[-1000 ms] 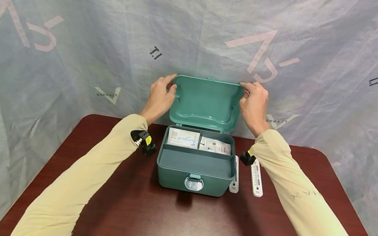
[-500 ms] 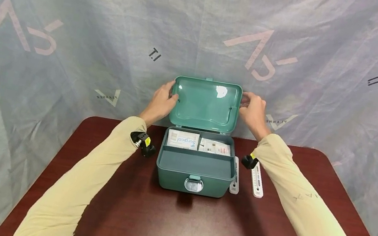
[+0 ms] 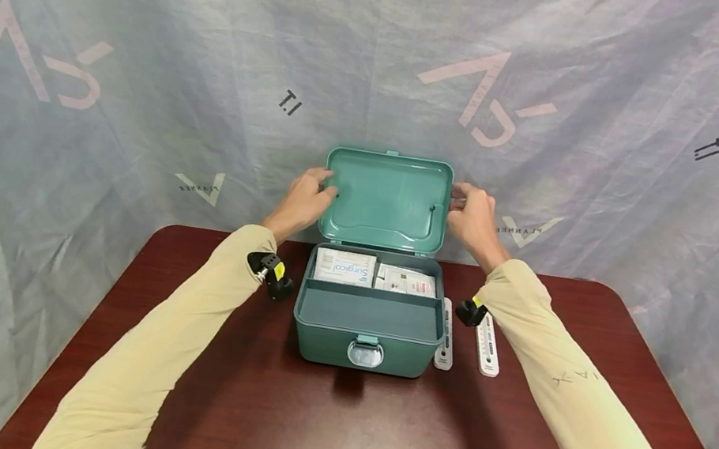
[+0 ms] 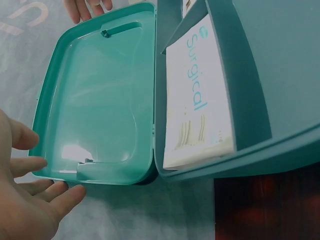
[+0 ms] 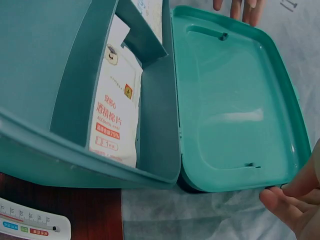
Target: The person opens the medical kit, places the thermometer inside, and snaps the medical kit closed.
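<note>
A green plastic first-aid box [image 3: 317, 341] stands on the table with its lid [image 3: 386, 197] tipped fully back. At the lid's left side is my left hand [image 3: 301, 202], fingers spread loosely around the corner in the left wrist view. My right hand [image 3: 474, 219] is at the opposite side, its thumb and fingertips right at the lid's edge [image 5: 280, 186]. Inside the upper tray lie a white packet marked "Surgical" [image 4: 197, 95] and an alcohol pad sachet [image 5: 116, 107]. The tray's wide front compartment [image 3: 373, 313] holds nothing visible.
Two white thermometers lie right of the box: one close against its side [image 3: 445, 348], the other [image 3: 489, 352] partly under the right wrist camera [image 3: 471, 312]. A grey printed sheet [image 3: 213, 70] hangs behind the dark red table [image 3: 335, 445].
The lid has tipped further back. Both hands have slid down from its top corners along its sides, their fingers loosening.
</note>
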